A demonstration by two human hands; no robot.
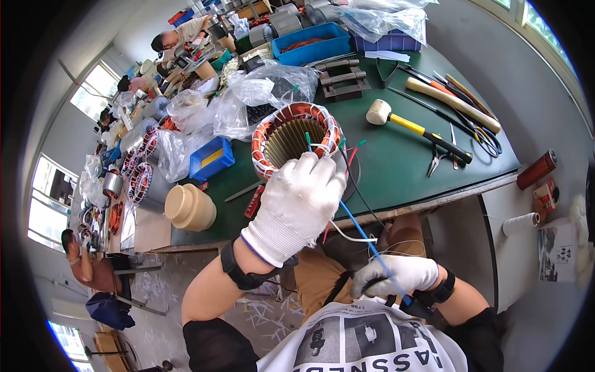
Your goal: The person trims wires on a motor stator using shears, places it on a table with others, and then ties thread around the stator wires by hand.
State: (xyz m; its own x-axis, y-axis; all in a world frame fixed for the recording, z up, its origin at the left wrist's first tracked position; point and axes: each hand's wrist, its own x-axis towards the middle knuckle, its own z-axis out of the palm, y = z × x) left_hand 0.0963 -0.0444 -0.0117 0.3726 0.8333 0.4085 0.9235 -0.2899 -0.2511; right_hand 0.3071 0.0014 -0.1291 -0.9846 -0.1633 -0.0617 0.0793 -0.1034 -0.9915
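Note:
A motor stator (260,139) with copper windings laced in white cord stands upright at the table's front edge. My left hand (300,201), in a white knit glove, is closed at the near rim of its windings; the fingertips are partly hidden. From under it a blue lead wire (362,232) runs down across my right hand (396,276), also gloved. The right hand's fingers are curled in front of my lap, and what they hold is hidden. Thin white cord (423,239) loops beside that hand. Red, green and white lead ends stick out around my left hand.
A yellow-handled mallet (421,130), scissors (486,141) and pliers (437,161) lie to the right on the green table (384,173). A cream plastic pot (190,208) and a blue tray (212,159) stand left. Plastic bags and stators crowd behind. Other people work farther left.

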